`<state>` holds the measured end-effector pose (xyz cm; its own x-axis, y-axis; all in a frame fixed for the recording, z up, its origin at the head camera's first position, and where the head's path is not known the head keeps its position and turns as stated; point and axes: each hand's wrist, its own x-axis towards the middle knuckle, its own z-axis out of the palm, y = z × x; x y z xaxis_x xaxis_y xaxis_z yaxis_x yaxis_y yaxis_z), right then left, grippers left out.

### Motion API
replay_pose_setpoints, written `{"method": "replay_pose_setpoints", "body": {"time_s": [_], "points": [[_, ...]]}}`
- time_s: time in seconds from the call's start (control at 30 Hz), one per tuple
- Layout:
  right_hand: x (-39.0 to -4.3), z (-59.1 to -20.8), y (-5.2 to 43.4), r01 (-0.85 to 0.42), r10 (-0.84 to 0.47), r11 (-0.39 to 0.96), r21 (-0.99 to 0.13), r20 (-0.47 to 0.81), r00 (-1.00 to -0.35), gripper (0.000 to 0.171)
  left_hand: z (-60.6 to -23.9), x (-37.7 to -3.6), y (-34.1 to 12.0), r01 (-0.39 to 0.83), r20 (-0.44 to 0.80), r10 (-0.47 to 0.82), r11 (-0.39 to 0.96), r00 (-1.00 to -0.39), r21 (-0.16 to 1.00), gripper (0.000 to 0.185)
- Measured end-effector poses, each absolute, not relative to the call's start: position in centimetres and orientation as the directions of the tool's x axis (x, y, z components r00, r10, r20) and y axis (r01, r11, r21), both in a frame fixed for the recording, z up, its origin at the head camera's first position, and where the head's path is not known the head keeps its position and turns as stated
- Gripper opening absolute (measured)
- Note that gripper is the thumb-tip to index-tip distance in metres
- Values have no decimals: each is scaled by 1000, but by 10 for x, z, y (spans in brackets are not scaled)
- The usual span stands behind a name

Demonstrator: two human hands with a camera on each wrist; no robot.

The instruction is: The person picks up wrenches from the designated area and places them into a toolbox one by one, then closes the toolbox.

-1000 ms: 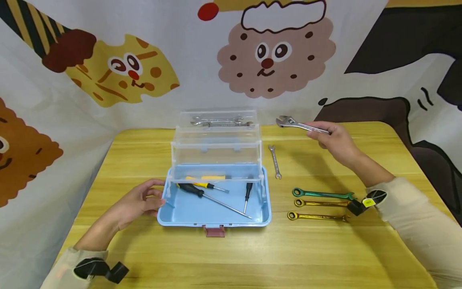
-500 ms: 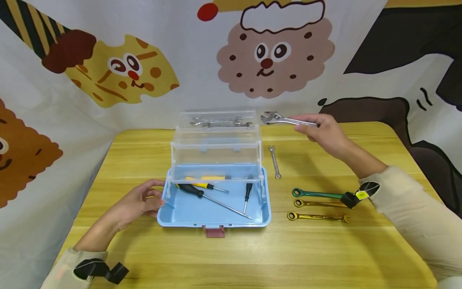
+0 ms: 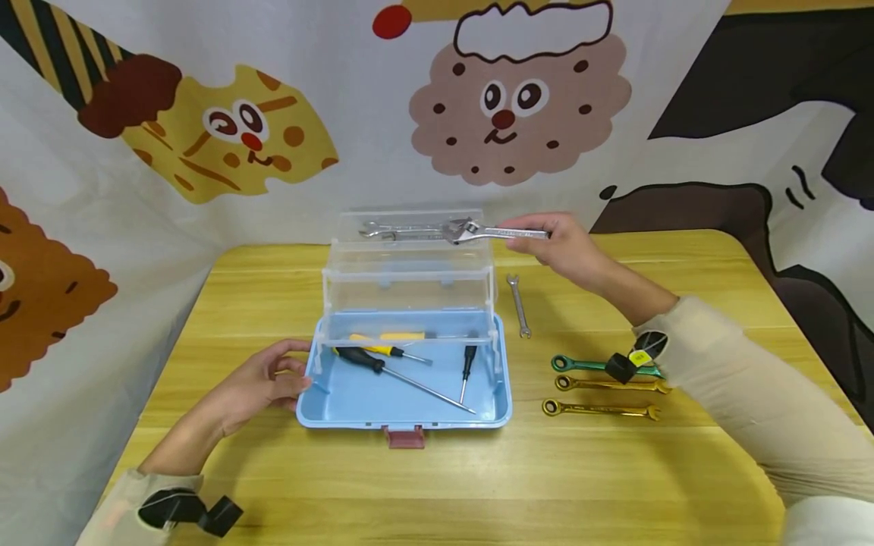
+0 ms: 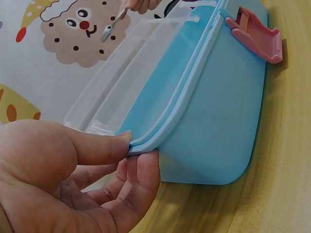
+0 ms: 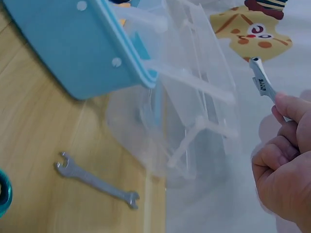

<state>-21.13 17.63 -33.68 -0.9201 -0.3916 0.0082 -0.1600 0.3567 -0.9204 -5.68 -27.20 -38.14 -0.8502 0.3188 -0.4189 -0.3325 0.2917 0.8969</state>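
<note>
My right hand (image 3: 563, 246) grips a silver adjustable wrench (image 3: 501, 233) by its handle, with the wrench's head over the right end of the upper clear tray (image 3: 410, 215). In the right wrist view the same adjustable wrench (image 5: 262, 80) points away from the fingers. My left hand (image 3: 262, 383) pinches the left rim of the blue toolbox (image 3: 403, 413); the left wrist view shows the thumb on top of the rim (image 4: 146, 144) and fingers below. Silver open-end wrenches (image 3: 403, 229) lie in the upper tray. Inside the box are screwdrivers, one long and black (image 3: 362, 358).
A small open-end wrench (image 3: 519, 305) lies right of the box. Farther right are a green ratchet wrench (image 3: 580, 365) and two golden ones, one (image 3: 601, 410) nearest me. A red-brown latch (image 3: 406, 437) hangs at the box front. A printed cloth (image 3: 375, 136) hangs behind the table.
My right hand has moved left with the adjustable wrench, bringing its head from beside the trays to over the upper one. The left hand stays at the toolbox rim.
</note>
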Motion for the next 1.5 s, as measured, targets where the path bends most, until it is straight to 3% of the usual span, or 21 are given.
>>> {"method": "replay_pose_setpoints", "body": {"time_s": [0.23, 0.87, 1.5], "points": [[-216, -332, 152, -176, -420, 400, -900, -10, -908, 34, -379, -57, -273, -342, -430, 311, 299, -847, 891, 57], [-223, -330, 97, -249, -547, 354, -901, 16, -837, 29, -376, -58, -273, -341, -432, 321, 302, -843, 890, 58], [-221, -324, 68, -318, -608, 522, -791, -84, -789, 32, -378, -58, -274, -341, -426, 323, 287, -845, 895, 58]]}}
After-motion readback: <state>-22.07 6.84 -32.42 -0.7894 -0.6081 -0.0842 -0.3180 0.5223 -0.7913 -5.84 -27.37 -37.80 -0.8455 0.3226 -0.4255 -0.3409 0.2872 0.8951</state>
